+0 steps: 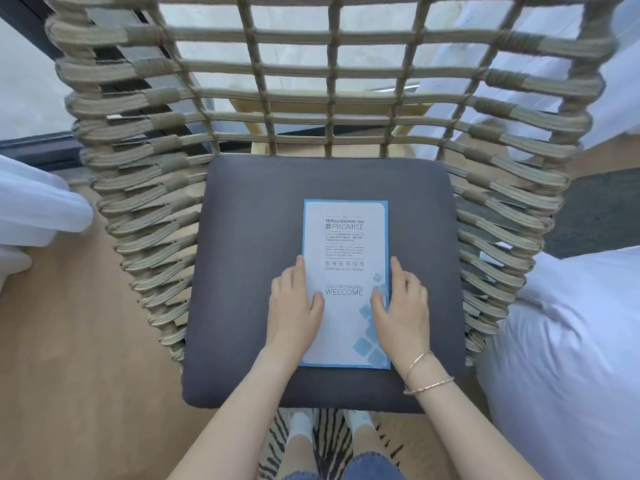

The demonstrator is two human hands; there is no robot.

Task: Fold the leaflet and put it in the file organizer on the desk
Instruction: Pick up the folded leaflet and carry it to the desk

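Observation:
A white leaflet (345,237) with a blue border and printed text lies flat and lengthwise on the dark grey seat cushion (249,209) of a woven chair. My left hand (294,306) rests flat along the leaflet's left edge, thumb on the paper. My right hand (401,306) lies flat on its right edge, fingers spread, with bracelets on the wrist. Both palms press down; neither grips the paper. No file organizer or desk is in view.
The chair's woven rope back and sides (311,81) rise around the cushion. White bedding (571,341) bulges at the right. A white curtain (34,202) hangs at the left. Wooden floor (86,358) surrounds the chair, and a striped rug (329,427) lies under my feet.

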